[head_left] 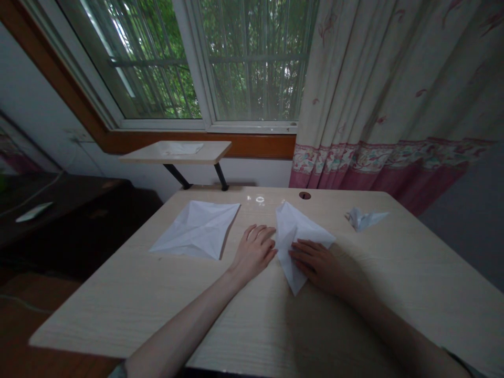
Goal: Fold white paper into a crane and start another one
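A partly folded sheet of white paper (pixel 289 231) lies on the desk in front of me, one corner pointing toward me. My right hand (pixel 318 262) rests flat on its right part, fingers stretched out over the paper. At the left edge of the paper is my left hand (pixel 255 247), fingers extended and somewhat bent, the fingertips at or just touching that edge. Further left lies a creased, unfolded white sheet (pixel 199 228). Off to the right sits a small folded paper figure (pixel 364 218) with pointed ends, possibly a bird shape.
The pale wooden desk (pixel 165 310) has a round cable hole (pixel 304 195) near its back edge. A raised shelf (pixel 145 153) at the back left carries more white paper (pixel 185 148). Behind are a window and a floral curtain (pixel 378 105); a dark table (pixel 66 194) stands at left.
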The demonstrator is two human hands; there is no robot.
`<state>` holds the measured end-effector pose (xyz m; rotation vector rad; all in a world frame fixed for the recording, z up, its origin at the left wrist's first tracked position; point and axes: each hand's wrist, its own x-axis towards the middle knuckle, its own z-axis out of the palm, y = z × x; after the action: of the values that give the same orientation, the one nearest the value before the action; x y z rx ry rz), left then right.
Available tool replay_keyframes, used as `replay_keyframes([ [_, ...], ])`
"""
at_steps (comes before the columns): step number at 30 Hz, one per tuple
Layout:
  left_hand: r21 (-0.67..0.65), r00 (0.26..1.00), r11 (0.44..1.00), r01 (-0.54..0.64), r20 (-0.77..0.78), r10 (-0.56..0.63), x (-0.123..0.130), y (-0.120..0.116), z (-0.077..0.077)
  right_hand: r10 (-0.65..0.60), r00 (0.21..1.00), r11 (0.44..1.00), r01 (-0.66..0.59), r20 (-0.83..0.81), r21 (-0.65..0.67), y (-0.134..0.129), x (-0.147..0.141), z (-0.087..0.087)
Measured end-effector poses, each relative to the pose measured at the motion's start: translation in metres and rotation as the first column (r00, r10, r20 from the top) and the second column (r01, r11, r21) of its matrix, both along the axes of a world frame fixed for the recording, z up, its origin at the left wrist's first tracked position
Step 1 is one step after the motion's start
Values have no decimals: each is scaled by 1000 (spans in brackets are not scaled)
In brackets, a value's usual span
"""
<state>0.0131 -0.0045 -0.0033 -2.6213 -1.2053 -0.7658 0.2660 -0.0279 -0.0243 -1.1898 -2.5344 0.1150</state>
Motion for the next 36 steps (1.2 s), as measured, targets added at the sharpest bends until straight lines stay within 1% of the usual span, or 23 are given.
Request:
replay_keyframes([
  [4, 36, 1000, 999, -13, -23, 14, 1, 1, -2, 15, 1000, 1000, -14, -18, 15, 0, 1, -4],
  [8, 27, 999, 999, -20, -24, 21, 1, 1, -2, 23, 1000, 999, -22, -21, 34, 0, 1, -7],
  [11, 8, 999, 999, -44, -11, 44, 1, 1, -2, 22, 1000, 999, -22, -4, 28, 0, 0, -3],
  [17, -59, 996, 996, -74, 51, 77, 3, -1, 3, 9, 1000, 1000, -9, -6, -27, -1, -1, 6],
  [26, -163, 988, 982, -98, 104, 116, 3, -1, 7, 9, 999, 999, -11, -39, -44, 0, 1, 2],
  [32, -208, 989, 975, -77, 111, 101, 5, -1, 6, 7, 999, 999, -9, -36, -51, 0, 0, 4],
  [36, -214, 992, 975, -58, 99, 81, 6, -1, 3, 9, 999, 999, -10, -34, -42, 1, 0, 3],
])
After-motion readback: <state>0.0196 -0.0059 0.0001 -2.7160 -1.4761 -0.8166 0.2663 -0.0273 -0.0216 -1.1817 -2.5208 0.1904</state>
